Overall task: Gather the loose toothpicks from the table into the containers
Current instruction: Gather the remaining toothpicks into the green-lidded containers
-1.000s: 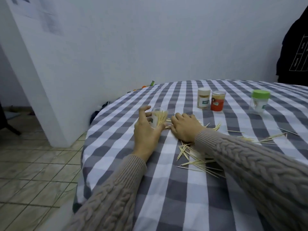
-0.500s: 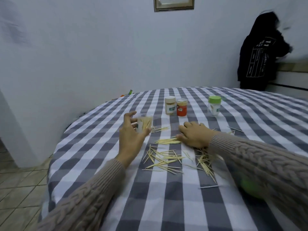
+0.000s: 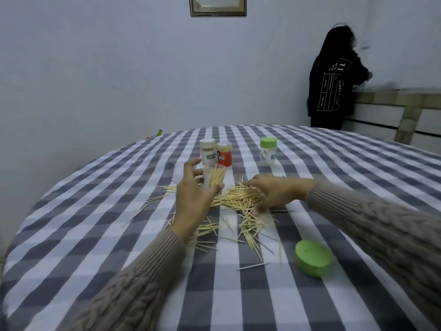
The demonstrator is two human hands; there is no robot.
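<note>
My left hand grips a clear open container that stands upright on the table, partly filled with toothpicks. A heap of loose toothpicks lies just right of it, and more are strewn toward me. My right hand lies on that heap, fingers spread and slightly bent, raking the toothpicks. A loose green lid lies near the table's front right. Three closed containers stand farther back: a white-lidded one, an orange one and a green-lidded one.
The round table carries a grey and white checked cloth; its edge curves away on the left. A person in a black hooded top stands at the back right by a tiled counter. A framed picture hangs on the wall.
The view has swung right and up. My right hand has swept the scattered toothpicks into a denser heap next to the container. My left hand still holds the container.
</note>
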